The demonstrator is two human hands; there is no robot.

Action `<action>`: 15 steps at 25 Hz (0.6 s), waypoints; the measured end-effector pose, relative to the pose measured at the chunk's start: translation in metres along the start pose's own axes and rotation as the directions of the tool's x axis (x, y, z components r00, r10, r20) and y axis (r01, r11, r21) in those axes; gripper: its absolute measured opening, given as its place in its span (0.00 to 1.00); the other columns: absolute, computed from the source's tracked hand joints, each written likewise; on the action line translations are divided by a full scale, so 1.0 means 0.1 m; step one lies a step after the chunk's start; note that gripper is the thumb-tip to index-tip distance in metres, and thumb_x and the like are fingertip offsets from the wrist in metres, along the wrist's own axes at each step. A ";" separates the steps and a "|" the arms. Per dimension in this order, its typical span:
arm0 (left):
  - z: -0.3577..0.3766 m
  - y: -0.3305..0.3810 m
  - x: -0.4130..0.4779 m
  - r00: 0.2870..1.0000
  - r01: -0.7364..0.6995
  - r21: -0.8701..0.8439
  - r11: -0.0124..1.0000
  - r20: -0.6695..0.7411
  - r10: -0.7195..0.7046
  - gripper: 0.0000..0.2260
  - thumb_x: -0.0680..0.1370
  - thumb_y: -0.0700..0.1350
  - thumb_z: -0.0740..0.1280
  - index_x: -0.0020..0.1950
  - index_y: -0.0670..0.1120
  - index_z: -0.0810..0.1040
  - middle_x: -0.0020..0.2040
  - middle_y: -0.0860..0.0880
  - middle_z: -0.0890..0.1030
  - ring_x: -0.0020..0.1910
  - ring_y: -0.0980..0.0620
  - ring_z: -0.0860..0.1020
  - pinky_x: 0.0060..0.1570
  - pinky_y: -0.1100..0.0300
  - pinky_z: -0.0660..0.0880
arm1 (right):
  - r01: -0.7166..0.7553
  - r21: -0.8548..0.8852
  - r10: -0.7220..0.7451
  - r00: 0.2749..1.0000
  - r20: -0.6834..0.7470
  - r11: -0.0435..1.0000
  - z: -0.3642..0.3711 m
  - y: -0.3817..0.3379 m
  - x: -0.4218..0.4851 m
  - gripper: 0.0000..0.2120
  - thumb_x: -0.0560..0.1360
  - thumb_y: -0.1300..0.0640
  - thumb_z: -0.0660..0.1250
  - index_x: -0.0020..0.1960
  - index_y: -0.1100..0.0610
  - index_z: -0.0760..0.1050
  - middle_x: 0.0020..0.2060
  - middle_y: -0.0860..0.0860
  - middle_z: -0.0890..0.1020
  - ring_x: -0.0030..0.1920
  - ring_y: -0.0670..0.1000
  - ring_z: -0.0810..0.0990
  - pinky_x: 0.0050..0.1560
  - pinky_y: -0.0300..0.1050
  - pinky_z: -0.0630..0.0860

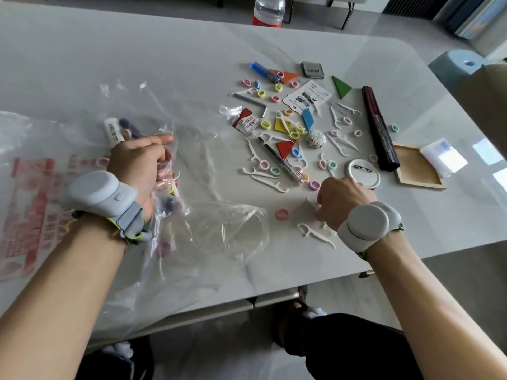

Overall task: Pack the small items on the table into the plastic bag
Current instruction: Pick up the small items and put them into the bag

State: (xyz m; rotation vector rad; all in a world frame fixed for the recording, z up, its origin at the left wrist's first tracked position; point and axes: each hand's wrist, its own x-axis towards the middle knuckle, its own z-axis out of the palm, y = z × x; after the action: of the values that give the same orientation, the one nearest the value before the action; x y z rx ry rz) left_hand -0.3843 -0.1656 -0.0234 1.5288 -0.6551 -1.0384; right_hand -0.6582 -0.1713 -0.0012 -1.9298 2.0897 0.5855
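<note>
One worktop, pale and glossy, with a rounded far-right corner.

One plastic bag, clear and crumpled, lying on the near-left part of the worktop. Seen through the film are a white tube, a purple piece beside it, and some rings and picks.

One left hand, fingers curled into the bag's film and gripping it, index finger stretched to the right. A grey wrist unit is strapped on.

One right hand, knuckles up, fingers curled down at the near edge of the loose pieces. The fingertips are hidden, so whether it pinches anything cannot be told. It wears a round wrist unit.

Loose on the worktop, right of the bag:
- floss picks, white, many, lying at all angles; one floss pick is just beside the right hand
- pastel rings, scattered among them; a pink ring lies apart, between bag and right hand
- flat coloured shapes: orange triangle, green triangle, blue piece, yellow square, red triangle
- hex key, blue marker, grey tin, printed card, red sachet, patterned ball
- clear pen, lying slantwise among picks and rings
- round badge, pin side up, its near edge covered by the right hand

Further right are a long dark folded piece, a wooden frame touching its near end, and a clear box resting on the frame's corner.

At the far left is a second bag with red print. At the far edge stands a water bottle.
</note>
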 end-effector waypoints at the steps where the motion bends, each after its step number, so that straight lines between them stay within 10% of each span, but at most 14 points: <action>1: -0.01 -0.01 0.01 1.000 -0.004 0.000 1.000 -0.001 0.004 0.16 0.70 0.30 0.57 0.39 0.47 0.80 0.36 0.47 0.74 0.38 0.47 0.68 0.25 0.67 0.73 | 0.003 0.000 -0.003 1.000 0.009 1.000 0.00 0.02 0.00 0.10 0.70 0.57 0.69 0.51 0.53 0.78 0.40 0.52 0.75 0.42 0.57 0.77 0.38 0.43 0.72; 15: -0.04 -0.01 -0.02 0.999 0.028 0.022 0.999 -0.033 -0.027 0.14 0.60 0.37 0.60 0.36 0.50 0.83 0.39 0.44 0.79 0.37 0.45 0.70 0.43 0.49 0.71 | 0.144 -0.070 -0.144 0.990 0.007 0.987 0.11 0.01 -0.26 0.04 0.70 0.58 0.68 0.44 0.56 0.78 0.37 0.52 0.76 0.40 0.55 0.75 0.39 0.44 0.75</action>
State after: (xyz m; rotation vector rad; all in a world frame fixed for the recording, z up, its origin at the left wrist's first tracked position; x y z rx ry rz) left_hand -0.3821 -0.1618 -0.0234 1.5749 -0.6262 -1.0281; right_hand -0.6573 -0.1428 0.0002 -2.0970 1.9317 0.6371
